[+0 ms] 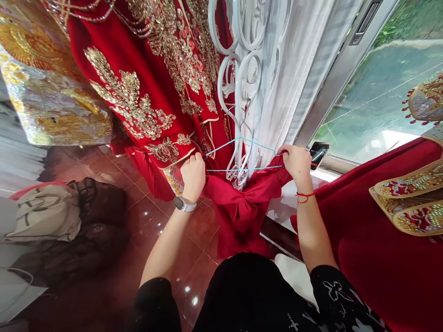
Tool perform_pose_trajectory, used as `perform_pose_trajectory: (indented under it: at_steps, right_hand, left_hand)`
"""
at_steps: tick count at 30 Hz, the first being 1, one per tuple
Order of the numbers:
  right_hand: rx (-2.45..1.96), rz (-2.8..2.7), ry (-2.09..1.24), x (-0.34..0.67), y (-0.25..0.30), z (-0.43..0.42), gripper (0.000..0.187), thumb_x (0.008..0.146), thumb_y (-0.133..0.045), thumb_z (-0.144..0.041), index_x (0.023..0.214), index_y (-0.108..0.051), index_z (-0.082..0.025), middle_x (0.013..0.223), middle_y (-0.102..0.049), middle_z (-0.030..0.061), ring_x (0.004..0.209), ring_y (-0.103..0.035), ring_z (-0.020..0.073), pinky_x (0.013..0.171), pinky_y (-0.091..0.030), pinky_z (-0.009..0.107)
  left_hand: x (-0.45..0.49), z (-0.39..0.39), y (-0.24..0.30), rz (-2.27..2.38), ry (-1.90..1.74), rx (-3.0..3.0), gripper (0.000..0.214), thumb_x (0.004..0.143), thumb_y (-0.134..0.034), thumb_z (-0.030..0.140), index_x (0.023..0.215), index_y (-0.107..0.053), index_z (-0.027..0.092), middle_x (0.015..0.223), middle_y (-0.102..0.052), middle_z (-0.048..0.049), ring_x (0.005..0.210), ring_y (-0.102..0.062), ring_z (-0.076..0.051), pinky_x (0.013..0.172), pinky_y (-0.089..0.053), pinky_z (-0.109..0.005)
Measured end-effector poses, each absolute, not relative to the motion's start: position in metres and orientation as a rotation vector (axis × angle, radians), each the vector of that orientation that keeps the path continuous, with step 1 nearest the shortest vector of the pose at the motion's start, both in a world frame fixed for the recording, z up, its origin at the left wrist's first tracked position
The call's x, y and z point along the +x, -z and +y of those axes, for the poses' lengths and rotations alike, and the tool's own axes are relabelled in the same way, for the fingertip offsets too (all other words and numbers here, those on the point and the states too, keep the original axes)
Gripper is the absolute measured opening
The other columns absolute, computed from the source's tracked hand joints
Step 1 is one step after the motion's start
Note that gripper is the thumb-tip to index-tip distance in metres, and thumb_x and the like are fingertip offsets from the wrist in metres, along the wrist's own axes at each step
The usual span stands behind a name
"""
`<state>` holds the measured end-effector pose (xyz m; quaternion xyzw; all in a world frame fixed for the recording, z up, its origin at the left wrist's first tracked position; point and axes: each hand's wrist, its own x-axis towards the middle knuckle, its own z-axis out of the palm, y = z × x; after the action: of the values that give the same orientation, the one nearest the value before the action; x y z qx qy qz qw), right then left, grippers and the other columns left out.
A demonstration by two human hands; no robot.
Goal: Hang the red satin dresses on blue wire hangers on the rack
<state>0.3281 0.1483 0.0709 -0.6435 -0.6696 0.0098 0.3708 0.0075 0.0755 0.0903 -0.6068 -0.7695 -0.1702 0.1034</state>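
A plain red dress (242, 207) with a gathered, bow-like front hangs between my hands. Its top edge runs along a thin light-blue wire hanger (258, 143), whose hook points up toward the white scrollwork. My left hand (194, 174), with a watch on its wrist, is closed on the dress at the hanger's left end. At the right end, my right hand (296, 161) is closed on the dress's other top corner, a red string around that wrist. The fingertips of both hands are partly hidden by cloth and knuckles.
Red gold-embroidered garments (129, 99) hang at left, beside a gold-and-silver garment (51, 92). A white scroll-metal stand (238, 69) rises ahead. Right are a window (374, 92), a phone (317, 154) and another embroidered red garment (377, 258). Bags (48, 212) lie on the tiled floor (194, 258).
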Motion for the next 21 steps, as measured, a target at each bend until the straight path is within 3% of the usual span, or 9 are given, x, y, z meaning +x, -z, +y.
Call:
perform_pose_trajectory:
  at_steps: [3, 5, 8, 10, 15, 21]
  right_hand:
    - [-1.568, -1.652, -0.152, 0.350, -0.064, 0.159, 0.031, 0.087, -0.049, -0.019, 0.074, -0.077, -0.023, 0.080, -0.075, 0.0072, 0.080, -0.065, 0.0240, 0.085, -0.048, 0.036]
    - [-1.538, -1.520, -0.201, 0.364, -0.053, 0.163, 0.031, 0.083, -0.048, -0.021, 0.073, -0.077, -0.021, 0.081, -0.077, 0.0080, 0.082, -0.066, 0.0237, 0.085, -0.051, 0.036]
    - [-1.505, -1.322, -0.258, 0.378, -0.029, 0.160, 0.033, 0.076, -0.049, -0.026, 0.082, -0.080, -0.016, 0.082, -0.078, 0.0102, 0.079, -0.069, 0.0246, 0.079, -0.054, 0.036]
    - [-1.492, -1.267, -0.303, 0.382, -0.013, 0.153, 0.037, 0.072, -0.052, -0.029, 0.089, -0.082, -0.014, 0.085, -0.079, 0.0112, 0.079, -0.070, 0.0257, 0.077, -0.055, 0.037]
    - [-1.544, -1.246, -0.385, 0.382, 0.019, 0.127, 0.034, 0.071, -0.062, -0.041, 0.080, -0.081, -0.015, 0.081, -0.079, 0.0104, 0.079, -0.071, 0.0292, 0.077, -0.055, 0.039]
    - [-1.633, -1.247, -0.356, 0.383, 0.045, 0.110, 0.027, 0.074, -0.058, -0.043, 0.063, -0.069, -0.020, 0.075, -0.076, 0.0121, 0.077, -0.066, 0.0270, 0.077, -0.052, 0.039]
  left_hand:
    - [-0.018, 0.081, -0.094, -2.313, 0.661, -1.805, 0.034, 0.095, -0.039, 0.017, 0.117, -0.064, 0.011, 0.097, -0.073, -0.0185, 0.093, -0.071, -0.034, 0.088, -0.052, -0.046]
    - [-0.035, 0.084, -0.088, -2.294, 1.030, -1.816, 0.031, 0.090, -0.044, 0.014, 0.114, -0.064, 0.013, 0.097, -0.072, -0.0139, 0.086, -0.069, -0.028, 0.089, -0.052, -0.041]
    - [-0.049, 0.083, -0.070, -2.097, 1.667, -1.685, 0.037, 0.083, -0.046, 0.007, 0.116, -0.061, 0.015, 0.107, -0.071, -0.0097, 0.080, -0.064, -0.018, 0.088, -0.051, -0.033]
    - [-0.049, 0.078, -0.056, -1.989, 1.879, -1.521, 0.038, 0.082, -0.044, 0.006, 0.115, -0.062, 0.015, 0.111, -0.070, -0.0092, 0.084, -0.064, -0.016, 0.090, -0.051, -0.030]
    - [-0.035, 0.056, -0.019, -2.021, 1.956, -1.357, 0.026, 0.086, -0.046, 0.013, 0.100, -0.067, 0.016, 0.104, -0.072, -0.0077, 0.094, -0.065, -0.018, 0.092, -0.049, -0.032]
    - [-0.032, 0.035, 0.020, -2.264, 1.803, -1.254, 0.021, 0.090, -0.048, 0.024, 0.095, -0.067, 0.017, 0.091, -0.069, -0.0067, 0.082, -0.061, -0.020, 0.085, -0.049, -0.034]
